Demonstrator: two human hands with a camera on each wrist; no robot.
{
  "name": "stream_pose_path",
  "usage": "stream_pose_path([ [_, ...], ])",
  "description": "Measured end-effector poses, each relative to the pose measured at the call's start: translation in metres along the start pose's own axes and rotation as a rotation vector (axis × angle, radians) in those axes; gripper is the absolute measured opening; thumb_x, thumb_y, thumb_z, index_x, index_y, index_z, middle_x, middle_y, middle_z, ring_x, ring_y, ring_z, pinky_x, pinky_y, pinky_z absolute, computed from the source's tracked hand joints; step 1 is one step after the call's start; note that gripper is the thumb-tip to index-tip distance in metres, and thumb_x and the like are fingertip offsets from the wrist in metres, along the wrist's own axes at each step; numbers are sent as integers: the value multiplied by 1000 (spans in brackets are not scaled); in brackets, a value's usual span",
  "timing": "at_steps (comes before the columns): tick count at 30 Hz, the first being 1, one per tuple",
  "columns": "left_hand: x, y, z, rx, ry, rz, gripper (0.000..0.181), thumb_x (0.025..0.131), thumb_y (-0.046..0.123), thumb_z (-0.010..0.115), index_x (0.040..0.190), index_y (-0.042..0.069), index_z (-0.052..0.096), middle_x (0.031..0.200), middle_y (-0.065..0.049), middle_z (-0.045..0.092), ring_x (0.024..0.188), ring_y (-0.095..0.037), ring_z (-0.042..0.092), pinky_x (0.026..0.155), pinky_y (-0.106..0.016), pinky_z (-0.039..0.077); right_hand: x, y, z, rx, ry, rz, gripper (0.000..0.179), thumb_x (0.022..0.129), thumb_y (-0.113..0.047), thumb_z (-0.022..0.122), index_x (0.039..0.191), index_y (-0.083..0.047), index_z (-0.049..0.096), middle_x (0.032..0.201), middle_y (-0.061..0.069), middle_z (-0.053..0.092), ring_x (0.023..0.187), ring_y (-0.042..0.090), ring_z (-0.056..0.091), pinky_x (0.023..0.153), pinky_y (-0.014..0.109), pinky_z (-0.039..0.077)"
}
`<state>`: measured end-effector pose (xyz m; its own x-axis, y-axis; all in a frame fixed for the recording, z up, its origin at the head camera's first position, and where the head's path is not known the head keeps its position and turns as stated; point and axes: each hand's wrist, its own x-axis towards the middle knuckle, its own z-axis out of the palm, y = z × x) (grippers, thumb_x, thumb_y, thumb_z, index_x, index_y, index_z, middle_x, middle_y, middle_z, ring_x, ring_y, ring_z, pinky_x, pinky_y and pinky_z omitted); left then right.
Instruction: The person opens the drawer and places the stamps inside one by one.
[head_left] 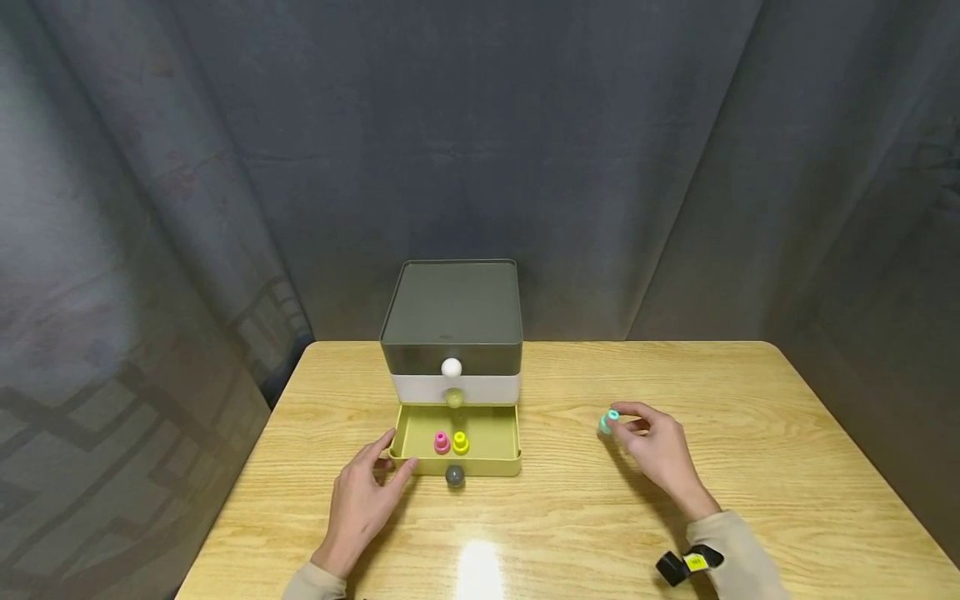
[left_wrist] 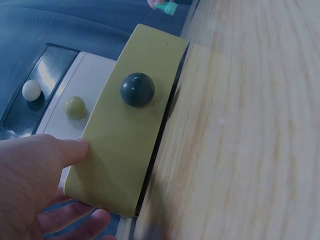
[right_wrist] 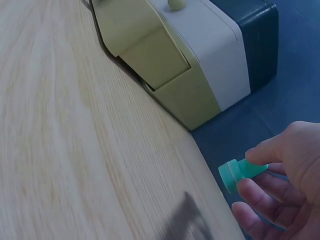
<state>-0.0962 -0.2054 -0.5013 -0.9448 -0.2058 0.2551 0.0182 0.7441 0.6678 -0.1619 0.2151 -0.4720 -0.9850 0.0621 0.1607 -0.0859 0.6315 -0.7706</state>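
Observation:
A small chest has its green bottom drawer (head_left: 480,467) pulled out. My left hand (head_left: 365,493) grips the left front corner of this drawer, thumb at the top edge and fingers round the side. Inside the drawer, a pink stepped plastic piece (head_left: 442,442) and a yellow one (head_left: 461,442) stand side by side. To the right of the chest, my right hand (head_left: 660,450) pinches a matching teal stepped piece (right_wrist: 239,172) between thumb and fingers. In the right wrist view its narrow end points into the hand and its wide end faces out.
The chest has a dark grey top (head_left: 453,300) and a white middle drawer (head_left: 420,388), both pushed in. A dark round knob (head_left: 454,476) sticks out from the bottom drawer. Wooden tabletop (head_left: 555,533) surrounds the chest, and grey curtains (head_left: 480,150) hang behind and at both sides.

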Motion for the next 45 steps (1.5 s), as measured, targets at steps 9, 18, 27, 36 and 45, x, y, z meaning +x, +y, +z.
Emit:
stream_pose_path([
  [9, 0, 1, 0, 0, 3, 12, 65, 90, 35, 87, 145, 6, 66, 122, -12, 78, 91, -18, 75, 73, -31, 55, -2, -12, 13, 47, -41, -47, 30, 99, -21, 77, 124, -3, 77, 115, 16, 79, 92, 18, 72, 68, 21, 57],
  [18, -1, 2, -1, 10, -9, 4, 66, 91, 38, 86, 145, 6, 66, 114, -10, 79, 87, -16, 72, 72, -33, 52, -4, -27, 27, 87, -61, -85, 29, 99, -19, 78, 122, -3, 78, 116, 12, 79, 92, 17, 71, 73, 20, 59],
  [27, 0, 1, -2, 11, -11, 5, 65, 92, 39, 85, 145, 7, 66, 114, -10, 79, 86, -16, 71, 69, -30, 49, -2, -50, 44, 135, -103, -106, 29, 98, -18, 79, 123, -5, 77, 117, 9, 79, 94, 18, 71, 76, 21, 59],
  [36, -1, 1, -1, 8, -14, 7, 65, 92, 39, 85, 145, 6, 66, 115, -11, 79, 86, -16, 72, 68, -29, 49, -4, -72, 58, 164, -142, -107, 22, 94, -12, 82, 115, -10, 80, 105, 7, 79, 84, 14, 69, 70, 22, 59],
  [45, -1, 1, -2, 7, -10, 15, 65, 92, 37, 85, 146, 6, 65, 116, -12, 79, 88, -19, 74, 69, -31, 51, -4, -93, 71, 208, -235, -156, 21, 94, -12, 81, 114, -5, 79, 94, 8, 80, 78, 12, 72, 66, 22, 58],
])
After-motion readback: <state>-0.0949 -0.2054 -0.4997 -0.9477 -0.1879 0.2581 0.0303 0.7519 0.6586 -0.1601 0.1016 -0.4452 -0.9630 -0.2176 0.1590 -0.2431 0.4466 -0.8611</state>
